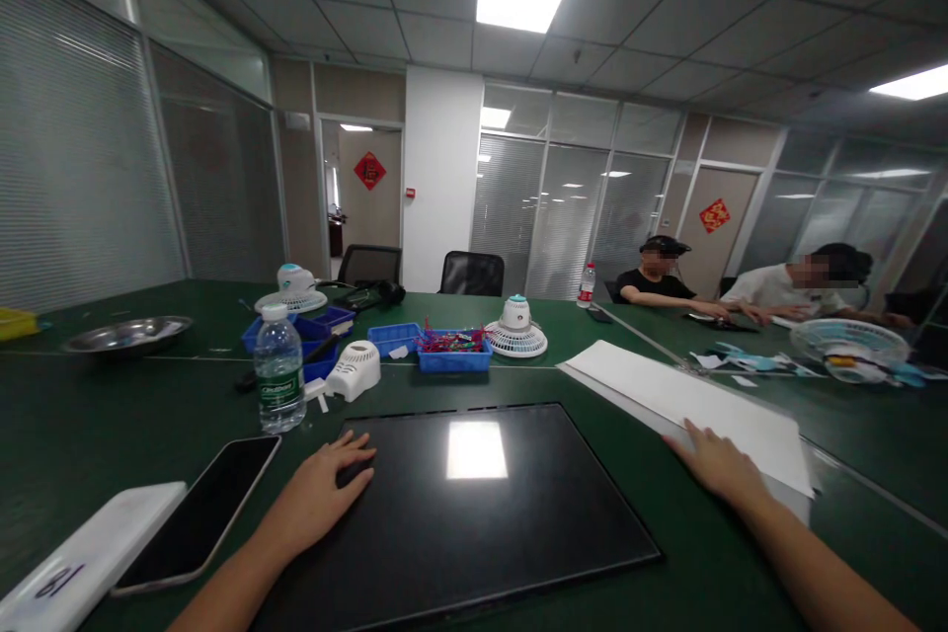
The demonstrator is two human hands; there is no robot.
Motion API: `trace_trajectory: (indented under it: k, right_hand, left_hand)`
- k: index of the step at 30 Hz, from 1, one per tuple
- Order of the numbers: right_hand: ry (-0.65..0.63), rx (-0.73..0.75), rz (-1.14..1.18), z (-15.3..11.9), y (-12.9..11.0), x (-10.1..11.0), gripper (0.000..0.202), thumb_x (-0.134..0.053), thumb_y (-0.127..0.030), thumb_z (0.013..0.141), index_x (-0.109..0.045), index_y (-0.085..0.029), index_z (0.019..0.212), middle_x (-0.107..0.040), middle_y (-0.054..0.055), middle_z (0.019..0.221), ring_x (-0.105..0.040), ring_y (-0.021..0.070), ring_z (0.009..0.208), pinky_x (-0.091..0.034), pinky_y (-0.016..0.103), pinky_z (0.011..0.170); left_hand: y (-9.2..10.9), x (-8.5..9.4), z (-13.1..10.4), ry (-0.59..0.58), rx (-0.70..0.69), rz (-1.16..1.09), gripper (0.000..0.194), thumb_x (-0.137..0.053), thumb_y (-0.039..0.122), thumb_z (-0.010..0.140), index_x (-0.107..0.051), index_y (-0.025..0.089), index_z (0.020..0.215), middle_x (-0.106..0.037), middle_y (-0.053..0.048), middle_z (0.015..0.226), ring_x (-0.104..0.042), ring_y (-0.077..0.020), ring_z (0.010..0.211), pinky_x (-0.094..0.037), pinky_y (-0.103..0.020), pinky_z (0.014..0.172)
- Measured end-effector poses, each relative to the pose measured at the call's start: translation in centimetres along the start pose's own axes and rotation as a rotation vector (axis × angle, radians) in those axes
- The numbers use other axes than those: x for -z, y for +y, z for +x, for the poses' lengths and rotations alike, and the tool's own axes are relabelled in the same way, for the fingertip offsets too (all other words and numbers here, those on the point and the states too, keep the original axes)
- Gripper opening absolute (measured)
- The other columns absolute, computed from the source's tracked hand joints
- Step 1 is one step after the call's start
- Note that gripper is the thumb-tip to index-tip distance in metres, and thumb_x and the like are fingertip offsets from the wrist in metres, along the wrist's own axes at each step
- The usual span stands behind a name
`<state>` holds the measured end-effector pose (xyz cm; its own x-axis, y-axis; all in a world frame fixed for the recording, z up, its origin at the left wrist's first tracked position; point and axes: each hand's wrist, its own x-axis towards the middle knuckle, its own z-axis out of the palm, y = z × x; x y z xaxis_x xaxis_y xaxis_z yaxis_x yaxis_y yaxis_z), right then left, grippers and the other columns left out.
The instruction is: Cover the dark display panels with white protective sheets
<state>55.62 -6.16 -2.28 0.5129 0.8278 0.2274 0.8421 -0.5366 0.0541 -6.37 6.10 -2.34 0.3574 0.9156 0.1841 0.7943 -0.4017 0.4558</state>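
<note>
A black flat screen panel (474, 523) lies face up on the green table, a ceiling light reflected in it. My left hand (322, 489) rests on the panel's left edge with its fingers spread. To the right, a stack of white sheets (688, 390) lies at a slant. My right hand (715, 459) lies on the near edge of these sheets, fingers stretched out; part of the fingertips is hard to make out. Beyond my left hand stands a water bottle (279, 375) with a green label. Left of my forearm lie a phone (203, 509) and a white power bank (93, 553).
Behind the panel are a blue tray of red wires (453, 355), a white fan part (516, 331) and a white plastic housing (355, 372). A metal dish (129, 336) stands far left. Two people sit at the far right near a fan grille (848, 344).
</note>
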Motion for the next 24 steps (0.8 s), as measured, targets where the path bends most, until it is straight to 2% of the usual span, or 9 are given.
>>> trace_trajectory:
  k: [2,4,8,10,12,14,17,21,24]
  right_hand:
    - [-0.018,-0.023,-0.021,0.1,1.3,-1.0,0.067,-0.026,-0.056,0.097,-0.057,-0.012,0.137,-0.059,0.026,0.133,-0.06,0.0435,0.117,-0.048,0.061,0.085]
    - [-0.02,-0.002,-0.049,0.1,1.7,-1.4,0.057,-0.03,-0.049,0.098,-0.062,-0.014,0.13,-0.062,0.024,0.126,-0.062,0.0409,0.112,-0.048,0.057,0.085]
    - [-0.014,0.107,-0.076,0.1,0.8,-1.6,0.035,-0.041,-0.024,0.092,-0.073,-0.014,0.103,-0.066,0.02,0.109,-0.065,0.0339,0.104,-0.046,0.048,0.088]
    - [0.001,0.147,-0.063,0.1,0.0,-1.7,0.035,-0.041,-0.025,0.093,-0.073,-0.013,0.098,-0.065,0.02,0.112,-0.064,0.0322,0.105,-0.046,0.044,0.089]
    - [0.023,0.164,-0.042,-0.1,-0.6,-1.9,0.04,-0.039,-0.034,0.096,-0.072,-0.012,0.105,-0.061,0.021,0.126,-0.062,0.0321,0.113,-0.046,0.043,0.094]
    - [0.038,0.156,-0.022,-0.3,-1.0,-2.2,0.05,-0.035,-0.043,0.099,-0.067,-0.011,0.121,-0.055,0.022,0.138,-0.06,0.0329,0.121,-0.045,0.043,0.098]
    - [0.026,0.14,-0.006,-0.5,-0.9,-2.5,0.057,-0.031,-0.043,0.1,-0.053,-0.009,0.14,-0.062,0.023,0.131,-0.064,0.0332,0.115,-0.048,0.045,0.093]
    - [-0.004,0.181,-0.005,-0.5,-0.5,-2.2,0.046,-0.034,-0.031,0.098,-0.065,-0.014,0.126,-0.072,0.018,0.109,-0.069,0.0306,0.102,-0.05,0.043,0.086]
    - [0.002,0.198,-0.015,-0.5,-0.8,-2.2,0.045,-0.034,-0.035,0.098,-0.071,-0.015,0.116,-0.071,0.018,0.11,-0.067,0.0314,0.106,-0.05,0.044,0.089]
  left_hand:
    - [-0.1,-0.1,0.1,0.002,0.0,0.015,0.049,-0.053,0.052,0.087,-0.071,0.028,0.126,-0.057,-0.002,0.148,-0.038,-0.0293,0.147,-0.027,-0.052,0.122]
    - [-0.1,-0.2,0.1,0.006,-0.003,0.023,0.049,-0.052,0.053,0.088,-0.071,0.029,0.126,-0.057,-0.002,0.148,-0.039,-0.0289,0.146,-0.026,-0.052,0.122]
    - [0.0,-0.2,0.0,0.003,0.003,0.009,0.05,-0.052,0.053,0.088,-0.07,0.028,0.127,-0.056,-0.002,0.149,-0.038,-0.0293,0.147,-0.026,-0.053,0.122]
    - [0.0,-0.1,-0.1,0.007,0.009,-0.011,0.05,-0.052,0.052,0.088,-0.07,0.028,0.127,-0.056,-0.003,0.148,-0.038,-0.0299,0.147,-0.026,-0.053,0.122]
    - [-0.1,0.0,-0.2,0.01,0.008,-0.029,0.05,-0.053,0.053,0.087,-0.071,0.028,0.126,-0.057,-0.003,0.148,-0.039,-0.0305,0.146,-0.026,-0.053,0.122]
    - [-0.1,0.1,-0.4,0.015,0.005,-0.048,0.05,-0.054,0.054,0.086,-0.072,0.028,0.124,-0.058,-0.004,0.147,-0.039,-0.0307,0.146,-0.025,-0.054,0.122]
    - [0.2,0.3,-0.7,0.03,0.012,-0.069,0.049,-0.055,0.053,0.085,-0.073,0.027,0.122,-0.058,-0.004,0.146,-0.04,-0.031,0.146,-0.027,-0.053,0.122]
    - [0.6,0.7,-1.0,0.029,0.03,-0.06,0.049,-0.055,0.053,0.085,-0.074,0.028,0.122,-0.059,-0.003,0.146,-0.041,-0.0315,0.145,-0.03,-0.052,0.121]
    - [0.6,0.6,-0.9,0.042,0.019,-0.062,0.047,-0.056,0.053,0.085,-0.074,0.028,0.121,-0.06,-0.003,0.144,-0.042,-0.0316,0.144,-0.032,-0.051,0.12]
